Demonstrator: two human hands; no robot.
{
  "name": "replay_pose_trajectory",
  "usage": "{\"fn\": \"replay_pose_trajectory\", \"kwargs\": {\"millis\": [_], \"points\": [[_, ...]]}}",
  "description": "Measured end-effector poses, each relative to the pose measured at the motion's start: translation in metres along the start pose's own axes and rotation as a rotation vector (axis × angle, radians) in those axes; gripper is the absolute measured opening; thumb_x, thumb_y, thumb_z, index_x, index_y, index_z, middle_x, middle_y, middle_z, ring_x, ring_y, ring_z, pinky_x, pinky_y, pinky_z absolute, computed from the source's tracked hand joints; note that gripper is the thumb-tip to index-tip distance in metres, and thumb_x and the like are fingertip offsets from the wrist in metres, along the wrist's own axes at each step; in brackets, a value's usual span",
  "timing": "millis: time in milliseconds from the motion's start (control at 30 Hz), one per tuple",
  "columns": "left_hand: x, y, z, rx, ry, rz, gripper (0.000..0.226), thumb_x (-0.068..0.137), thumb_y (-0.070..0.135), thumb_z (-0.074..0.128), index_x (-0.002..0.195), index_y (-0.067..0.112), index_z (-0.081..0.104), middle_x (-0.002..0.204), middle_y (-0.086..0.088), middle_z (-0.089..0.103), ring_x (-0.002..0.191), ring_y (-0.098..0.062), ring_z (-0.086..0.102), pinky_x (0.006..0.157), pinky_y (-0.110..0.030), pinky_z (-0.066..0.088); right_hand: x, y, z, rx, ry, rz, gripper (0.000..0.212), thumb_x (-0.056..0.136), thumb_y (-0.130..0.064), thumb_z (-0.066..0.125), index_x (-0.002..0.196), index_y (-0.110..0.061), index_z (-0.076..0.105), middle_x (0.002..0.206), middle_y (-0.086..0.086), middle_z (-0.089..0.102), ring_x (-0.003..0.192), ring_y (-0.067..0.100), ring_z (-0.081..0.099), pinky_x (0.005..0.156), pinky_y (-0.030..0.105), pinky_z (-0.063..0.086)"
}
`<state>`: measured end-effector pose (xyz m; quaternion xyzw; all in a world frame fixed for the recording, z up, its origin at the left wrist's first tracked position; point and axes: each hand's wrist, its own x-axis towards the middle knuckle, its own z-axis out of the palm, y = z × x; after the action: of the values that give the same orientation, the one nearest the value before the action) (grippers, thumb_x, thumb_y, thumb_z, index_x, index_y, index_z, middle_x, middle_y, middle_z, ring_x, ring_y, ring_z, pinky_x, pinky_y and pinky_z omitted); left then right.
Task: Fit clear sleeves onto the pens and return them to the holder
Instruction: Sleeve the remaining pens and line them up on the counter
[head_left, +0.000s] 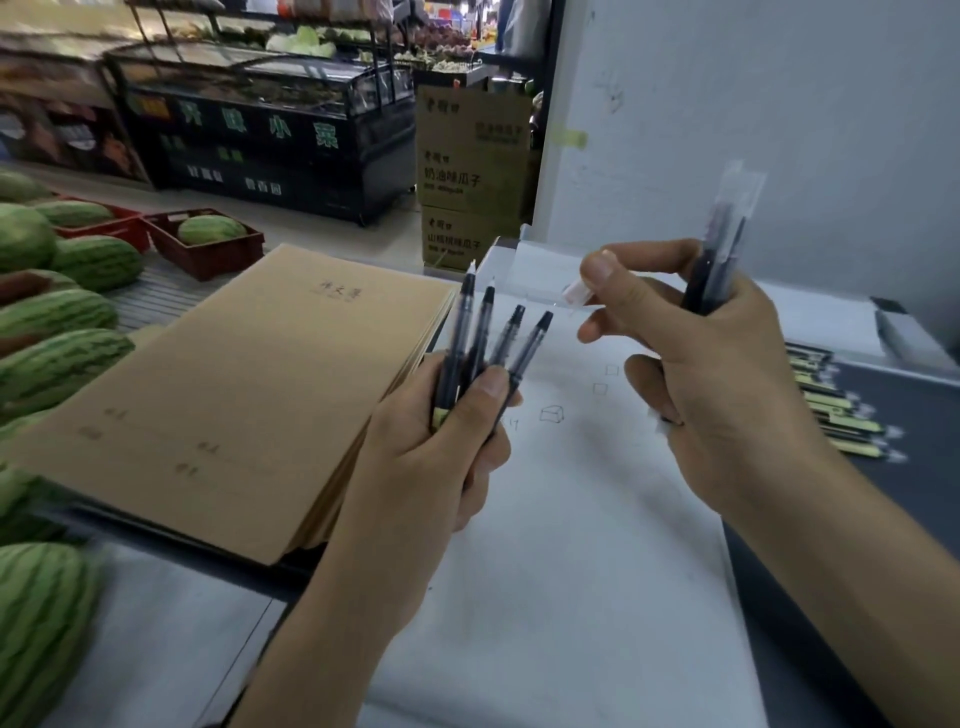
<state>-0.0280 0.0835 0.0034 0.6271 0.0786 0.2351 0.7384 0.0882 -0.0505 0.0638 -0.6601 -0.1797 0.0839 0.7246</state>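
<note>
My left hand (447, 441) grips a fan of several dark pens (488, 338), tips pointing up and away over a white sheet (571, 545). My right hand (727, 384) is raised to the right of them. Its palm and lower fingers hold a bundle of dark pens in clear sleeves (722, 244) that stand upright. Between its thumb and forefinger it pinches a small clear sleeve (576, 293). A row of pens with yellow-green ends (841, 410) lies on the dark surface at the right. No holder can be told apart.
A thick stack of brown notebooks (234, 405) lies left of the sheet. Several watermelons (52, 353) fill the left edge, with red crates (208, 244) behind. Cardboard boxes (472, 176) and a display counter stand further back. A white wall (779, 104) rises at the right.
</note>
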Motion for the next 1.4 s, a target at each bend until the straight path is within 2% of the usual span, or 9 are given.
{"fn": "replay_pose_trajectory", "kwargs": {"millis": [133,267,433,533,867,1033,1167,1333,1400], "points": [[0.0,0.0,0.001,0.009,-0.001,0.002,0.032,0.1,0.035,0.059,0.094,0.004,0.06,0.061,-0.004,0.04,0.037,-0.01,0.023,0.039,-0.018,0.019,-0.001,-0.002,0.002,-0.021,0.015,-0.029,0.02,0.09,-0.034,0.081,0.102,-0.022,0.072,0.092,0.002,0.081,0.074,0.011,0.072,0.042,0.011,0.037],[-0.001,0.0,0.001,0.019,-0.001,0.004,0.032,0.098,0.036,0.058,0.093,0.005,0.061,0.061,-0.004,0.041,0.037,-0.009,0.023,0.039,-0.017,0.02,-0.001,-0.002,0.002,-0.044,0.053,-0.082,0.018,0.089,-0.036,0.082,0.1,-0.026,0.071,0.09,-0.002,0.081,0.072,0.01,0.073,0.065,0.027,0.042],[0.0,-0.001,0.001,0.038,-0.017,0.0,0.03,0.104,0.033,0.058,0.095,0.005,0.061,0.061,-0.002,0.041,0.039,-0.009,0.024,0.039,-0.016,0.021,-0.001,0.002,0.001,-0.098,0.014,-0.149,0.023,0.088,-0.032,0.084,0.104,-0.02,0.072,0.085,0.001,0.08,0.064,0.009,0.071,0.046,0.009,0.04],[-0.001,0.0,0.001,0.032,-0.014,-0.003,0.03,0.106,0.032,0.057,0.096,0.004,0.06,0.061,-0.001,0.041,0.04,-0.009,0.024,0.039,-0.016,0.021,-0.003,0.006,0.004,-0.127,-0.011,-0.204,0.024,0.086,-0.028,0.086,0.103,-0.016,0.074,0.078,0.004,0.077,0.055,0.008,0.066,0.047,0.009,0.042],[0.001,0.001,0.007,0.105,0.037,0.061,0.031,0.107,0.024,0.052,0.093,-0.004,0.052,0.05,0.011,0.038,0.039,-0.006,0.024,0.038,-0.014,0.022,-0.016,0.019,0.019,-0.095,0.002,-0.241,0.007,0.096,-0.024,0.074,0.099,-0.02,0.068,0.079,0.003,0.074,0.064,0.015,0.071,0.049,0.01,0.041],[0.002,-0.001,0.007,0.159,0.068,0.077,0.025,0.108,0.025,0.053,0.091,0.006,0.053,0.053,0.009,0.04,0.041,-0.006,0.028,0.04,-0.014,0.024,-0.019,0.027,0.022,-0.068,-0.003,-0.212,0.004,0.098,-0.025,0.072,0.099,-0.024,0.068,0.075,0.002,0.072,0.061,0.009,0.065,0.051,0.011,0.042],[-0.001,0.001,0.008,0.156,0.092,0.063,0.024,0.108,0.026,0.053,0.085,0.018,0.056,0.052,0.009,0.04,0.039,-0.004,0.03,0.041,-0.013,0.025,-0.02,0.029,0.024,-0.055,0.001,-0.173,0.011,0.096,-0.032,0.074,0.103,-0.025,0.07,0.074,0.001,0.072,0.056,0.004,0.059,0.05,0.012,0.042],[0.001,0.004,0.009,0.025,0.123,-0.029,0.022,0.106,0.03,0.055,0.088,0.018,0.06,0.056,0.004,0.041,0.04,-0.005,0.031,0.038,-0.015,0.025,-0.025,0.029,0.031,0.03,-0.006,-0.065,0.026,0.089,-0.033,0.081,0.111,-0.038,0.069,0.074,-0.005,0.07,0.061,0.004,0.06,0.052,0.012,0.045],[0.002,0.004,0.011,0.035,0.122,-0.022,0.022,0.103,0.034,0.058,0.085,0.022,0.061,0.057,0.0,0.043,0.04,-0.006,0.032,0.037,-0.015,0.025,-0.025,0.03,0.03,0.048,-0.005,-0.003,0.026,0.086,-0.036,0.082,0.11,-0.036,0.071,0.071,-0.008,0.066,0.06,0.003,0.058,0.052,0.011,0.045]]}}
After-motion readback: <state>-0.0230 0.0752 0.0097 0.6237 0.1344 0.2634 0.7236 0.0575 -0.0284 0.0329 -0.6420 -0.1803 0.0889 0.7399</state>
